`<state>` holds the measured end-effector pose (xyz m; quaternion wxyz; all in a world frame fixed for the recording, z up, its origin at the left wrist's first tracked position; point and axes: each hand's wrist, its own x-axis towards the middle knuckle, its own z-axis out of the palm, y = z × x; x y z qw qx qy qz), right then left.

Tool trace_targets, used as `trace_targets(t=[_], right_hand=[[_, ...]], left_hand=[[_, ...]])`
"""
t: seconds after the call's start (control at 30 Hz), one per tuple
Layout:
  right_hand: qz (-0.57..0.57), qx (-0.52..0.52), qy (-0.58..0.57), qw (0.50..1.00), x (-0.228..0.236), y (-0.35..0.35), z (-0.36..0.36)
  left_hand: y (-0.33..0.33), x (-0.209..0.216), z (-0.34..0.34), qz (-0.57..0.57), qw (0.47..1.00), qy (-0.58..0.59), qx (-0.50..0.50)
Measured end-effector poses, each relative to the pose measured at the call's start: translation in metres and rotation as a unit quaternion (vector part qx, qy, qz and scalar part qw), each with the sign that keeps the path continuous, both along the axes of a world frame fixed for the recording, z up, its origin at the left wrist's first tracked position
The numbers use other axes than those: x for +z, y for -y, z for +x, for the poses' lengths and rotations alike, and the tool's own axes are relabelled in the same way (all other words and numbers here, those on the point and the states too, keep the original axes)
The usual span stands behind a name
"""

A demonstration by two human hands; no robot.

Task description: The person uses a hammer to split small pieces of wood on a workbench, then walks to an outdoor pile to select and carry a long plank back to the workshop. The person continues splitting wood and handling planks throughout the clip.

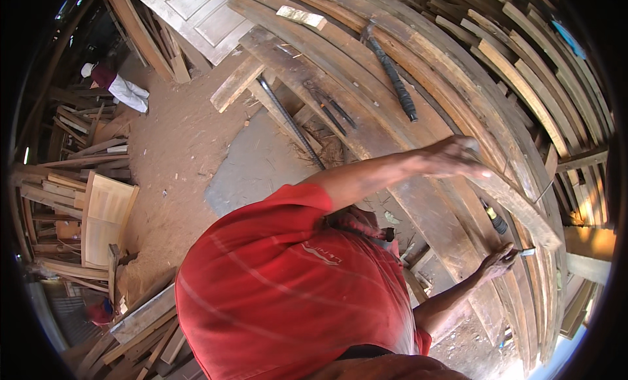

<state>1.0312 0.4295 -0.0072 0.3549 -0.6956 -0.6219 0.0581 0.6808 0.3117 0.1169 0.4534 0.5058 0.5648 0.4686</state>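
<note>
A wooden piece (517, 200) is gripped by the left hand (451, 156) over the far edge of the planks (451, 242).
Its near end is grasped, seemingly for steadiness; a metal-ended tool (527, 252), too small to identify, is pinched by the right hand (495, 262) near its other end. A hammer (389, 72) and pliers (341, 112) are kept on the planks, presumably for easy reach.

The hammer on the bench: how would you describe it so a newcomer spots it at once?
Find the long bench of wooden planks right of the red shirt. From the left hand, go up and left in the picture to the hammer. Its single thick black handle sets it apart from the slim two-handled tool lower left of it.
</note>
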Motion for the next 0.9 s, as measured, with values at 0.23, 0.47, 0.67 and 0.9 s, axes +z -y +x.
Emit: trace_targets(t=[0.23,0.47,0.67,0.9], right_hand=[[-0.037,-0.018,0.010,0.999,-0.009,-0.013,0.014],[0.058,-0.065,0.018,0.996,0.062,0.014,-0.105],[0.017,0.408,0.041,0.912,0.090,0.104,-0.329],[0.018,0.476,0.287,0.831,0.076,0.094,-0.449]], left_hand=[[0.160,-0.019,-0.076,0.129,0.918,0.369,0.062],[0.280,-0.065,-0.098,0.146,0.842,0.473,0.216],[0.320,-0.073,-0.129,0.044,0.885,0.412,0.214],[0.354,-0.084,-0.151,-0.019,0.916,0.385,0.108]])
